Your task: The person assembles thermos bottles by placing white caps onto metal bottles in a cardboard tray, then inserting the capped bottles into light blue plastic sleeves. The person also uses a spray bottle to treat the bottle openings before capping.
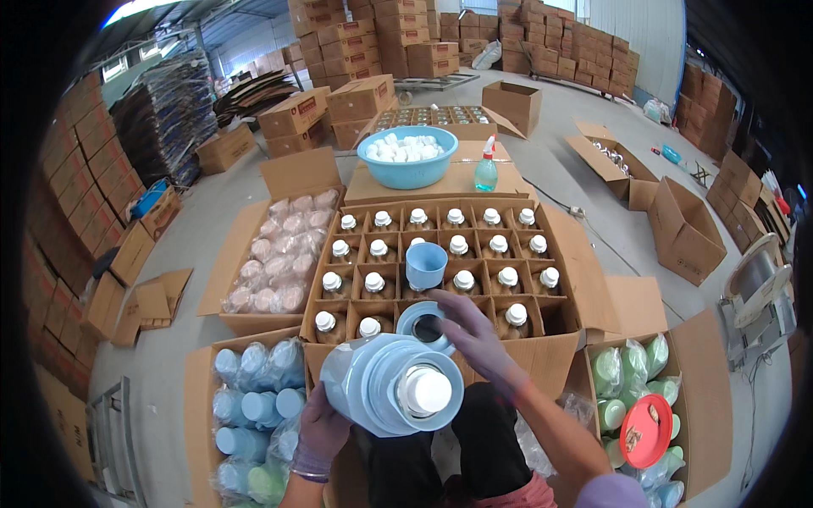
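My left hand [322,428], in a thin glove, holds a light-blue plastic flask body [375,387] tilted, with a white stopper [427,390] in its mouth. My right hand [483,346], gloved too, has its fingers at the edge of a light-blue ring-shaped plastic part [416,314] with a dark opening. A light-blue cup [426,265] stands over the divided carton just beyond. That cardboard carton [527,355] holds many glass liners with white stoppers [508,276] in its compartments.
A blue basin [406,171] of white stoppers and a spray bottle [486,174] stand behind the carton. Wrapped pink cups [279,257] and blue plastic parts [257,406] lie in cartons at left. Wrapped green parts [611,416] and a red lid [646,432] are at right.
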Demonstrator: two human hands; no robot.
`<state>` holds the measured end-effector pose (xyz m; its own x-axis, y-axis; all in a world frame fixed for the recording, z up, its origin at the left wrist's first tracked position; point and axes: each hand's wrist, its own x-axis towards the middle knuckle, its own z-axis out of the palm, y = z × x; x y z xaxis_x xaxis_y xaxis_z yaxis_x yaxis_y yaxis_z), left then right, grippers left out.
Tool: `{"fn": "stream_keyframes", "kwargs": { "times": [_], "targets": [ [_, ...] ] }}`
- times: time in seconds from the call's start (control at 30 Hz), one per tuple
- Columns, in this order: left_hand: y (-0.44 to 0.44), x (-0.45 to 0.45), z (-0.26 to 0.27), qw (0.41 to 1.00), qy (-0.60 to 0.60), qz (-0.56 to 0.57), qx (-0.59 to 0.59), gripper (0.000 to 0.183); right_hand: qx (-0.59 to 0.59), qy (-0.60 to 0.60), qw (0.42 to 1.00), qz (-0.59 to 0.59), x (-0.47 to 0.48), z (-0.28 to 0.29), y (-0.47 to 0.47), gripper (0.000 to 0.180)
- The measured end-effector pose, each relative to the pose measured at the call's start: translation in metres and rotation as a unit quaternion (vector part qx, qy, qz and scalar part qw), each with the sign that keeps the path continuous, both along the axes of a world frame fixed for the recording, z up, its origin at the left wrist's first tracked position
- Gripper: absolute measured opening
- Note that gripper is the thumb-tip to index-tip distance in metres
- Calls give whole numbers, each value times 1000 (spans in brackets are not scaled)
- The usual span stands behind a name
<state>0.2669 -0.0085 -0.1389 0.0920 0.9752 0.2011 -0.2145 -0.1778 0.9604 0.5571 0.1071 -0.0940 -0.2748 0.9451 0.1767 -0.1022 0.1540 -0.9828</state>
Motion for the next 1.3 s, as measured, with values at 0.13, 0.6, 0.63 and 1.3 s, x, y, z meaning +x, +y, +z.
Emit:
{"fn": "stream_keyframes", "kwargs": {
  "times": [0.13,0.6,0.63,1.3],
  "targets": [
    [-5,17,13,987,153,21,37,43,149,26,986,67,24,63,-86,121],
    [-42,91,2,966,-99,-57,-234,51,-13,-147,925,-350,76,54,-214,17],
    [-51,109,14,972,-40,-72,-221,54,-57,-71,918,-385,70,46,-229,18],
    [-93,115,14,957,12,-62,-284,54,-12,-139,939,-313,105,-24,-211,34]
  ]
}}
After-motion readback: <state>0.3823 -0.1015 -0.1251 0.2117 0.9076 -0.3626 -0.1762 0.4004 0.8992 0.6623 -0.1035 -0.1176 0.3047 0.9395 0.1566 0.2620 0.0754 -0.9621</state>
